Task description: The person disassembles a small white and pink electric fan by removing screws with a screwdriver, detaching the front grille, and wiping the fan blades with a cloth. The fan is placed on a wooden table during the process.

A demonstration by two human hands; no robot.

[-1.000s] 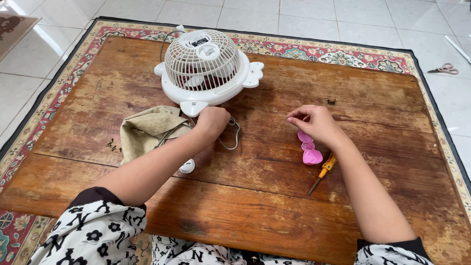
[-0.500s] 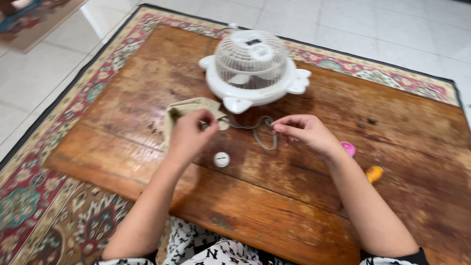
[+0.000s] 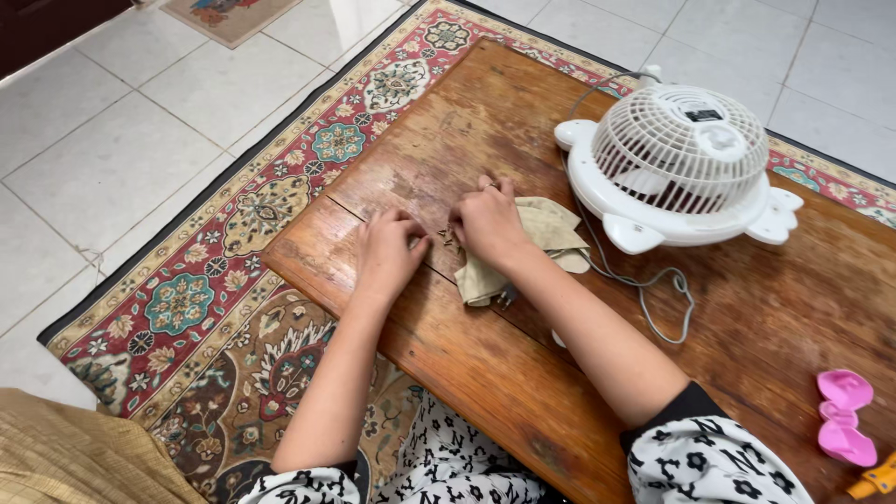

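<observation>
My left hand (image 3: 390,250) rests on the wooden table (image 3: 747,327) near its left edge, fingers curled with the tips down. My right hand (image 3: 487,224) lies just to its right, over the edge of a beige cloth (image 3: 553,229). Its fingertips are bunched at several small dark screws (image 3: 444,236) lying between the two hands. Whether either hand pinches a screw is hidden by the fingers. A white table fan (image 3: 681,168) lies face up behind the cloth. Its grey cord (image 3: 665,299) loops across the table to a plug (image 3: 505,297) by my right forearm.
A pink plastic piece (image 3: 845,415) and an orange screwdriver handle (image 3: 875,483) lie at the table's right end. A patterned rug (image 3: 215,271) lies under the table on a white tiled floor (image 3: 103,159). Tan fabric (image 3: 75,457) fills the bottom left corner.
My view swung left. Both hands moved left across the table: the right hand came from the pink piece to the screws, and the left hand left the cord by the fan.
</observation>
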